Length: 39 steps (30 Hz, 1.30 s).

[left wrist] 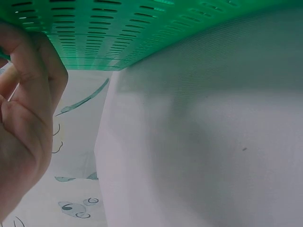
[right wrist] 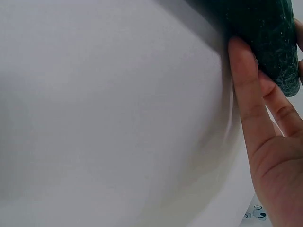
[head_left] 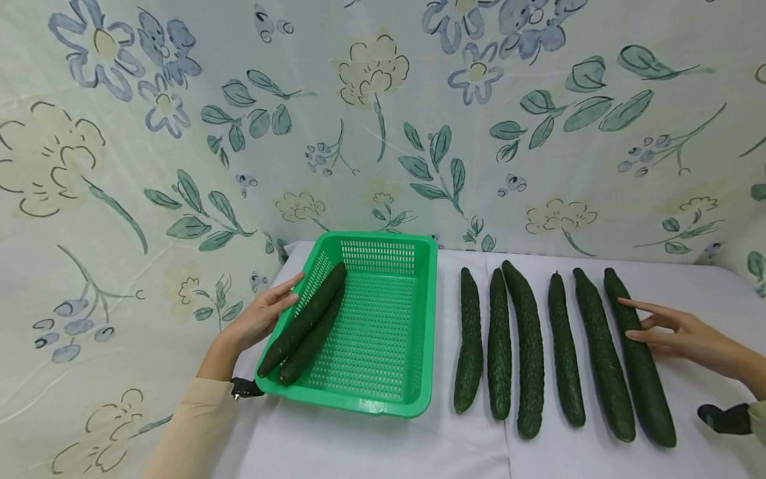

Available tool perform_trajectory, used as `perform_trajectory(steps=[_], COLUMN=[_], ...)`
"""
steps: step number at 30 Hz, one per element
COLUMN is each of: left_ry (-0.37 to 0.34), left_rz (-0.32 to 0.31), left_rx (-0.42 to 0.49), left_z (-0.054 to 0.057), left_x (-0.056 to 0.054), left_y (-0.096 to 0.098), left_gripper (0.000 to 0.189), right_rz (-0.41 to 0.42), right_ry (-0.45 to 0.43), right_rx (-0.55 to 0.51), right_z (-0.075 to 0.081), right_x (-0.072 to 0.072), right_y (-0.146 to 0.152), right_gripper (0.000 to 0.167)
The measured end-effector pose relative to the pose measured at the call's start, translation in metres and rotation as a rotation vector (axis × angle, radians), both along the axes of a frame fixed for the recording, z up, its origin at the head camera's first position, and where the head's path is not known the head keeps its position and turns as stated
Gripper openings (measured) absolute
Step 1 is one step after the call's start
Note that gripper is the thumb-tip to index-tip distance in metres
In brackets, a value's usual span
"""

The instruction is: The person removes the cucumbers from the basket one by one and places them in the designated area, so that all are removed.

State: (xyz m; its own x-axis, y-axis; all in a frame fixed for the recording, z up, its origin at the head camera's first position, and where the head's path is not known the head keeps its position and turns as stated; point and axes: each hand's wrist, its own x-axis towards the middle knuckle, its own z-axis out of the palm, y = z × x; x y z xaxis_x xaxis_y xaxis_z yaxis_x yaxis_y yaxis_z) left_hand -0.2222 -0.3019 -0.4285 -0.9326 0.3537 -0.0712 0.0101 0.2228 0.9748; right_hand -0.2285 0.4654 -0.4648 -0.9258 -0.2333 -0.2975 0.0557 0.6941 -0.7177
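My left hand grips the left rim of a green plastic basket, its bent fingers at the slotted side wall in the left wrist view. Two long dark cucumbers lie side by side along the basket's left wall. On the right, my right hand holds the rightmost cucumber around its upper half, thumb and fingers set about it. The right wrist view shows the thumb against that cucumber's bumpy skin, with other fingers beyond it. The cucumber lies lengthwise on the white cloth.
Several more cucumbers lie in a row between the basket and my right hand, roughly parallel. A white cloth covers the table. Behind it hangs a flower-printed curtain, also along the left side.
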Motion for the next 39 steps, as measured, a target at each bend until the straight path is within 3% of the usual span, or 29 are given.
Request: perform_trajectory(steps=[11, 20, 27, 39], left_ry=[-0.004, -0.009, -0.014, -0.023], left_rz=[0.005, -0.016, -0.026, -0.031], left_rx=[0.011, 0.027, 0.042, 0.044], left_z=[-0.001, -0.003, -0.002, -0.003], left_x=[0.001, 0.001, 0.0, -0.002], left_y=[0.0, -0.001, -0.001, -0.003], left_gripper=[0.056, 0.056, 0.056, 0.056], right_rz=[0.015, -0.025, -0.066, -0.155], right_ry=[0.048, 0.077, 0.116, 0.292], right_rx=[0.008, -0.003, 0.061, 0.015], right_z=[0.005, 0.005, 0.01, 0.028], right_x=[0.004, 0.007, 0.007, 0.006], right_y=[-0.005, -0.007, -0.008, -0.019], right_gripper=[0.077, 0.078, 0.081, 0.071])
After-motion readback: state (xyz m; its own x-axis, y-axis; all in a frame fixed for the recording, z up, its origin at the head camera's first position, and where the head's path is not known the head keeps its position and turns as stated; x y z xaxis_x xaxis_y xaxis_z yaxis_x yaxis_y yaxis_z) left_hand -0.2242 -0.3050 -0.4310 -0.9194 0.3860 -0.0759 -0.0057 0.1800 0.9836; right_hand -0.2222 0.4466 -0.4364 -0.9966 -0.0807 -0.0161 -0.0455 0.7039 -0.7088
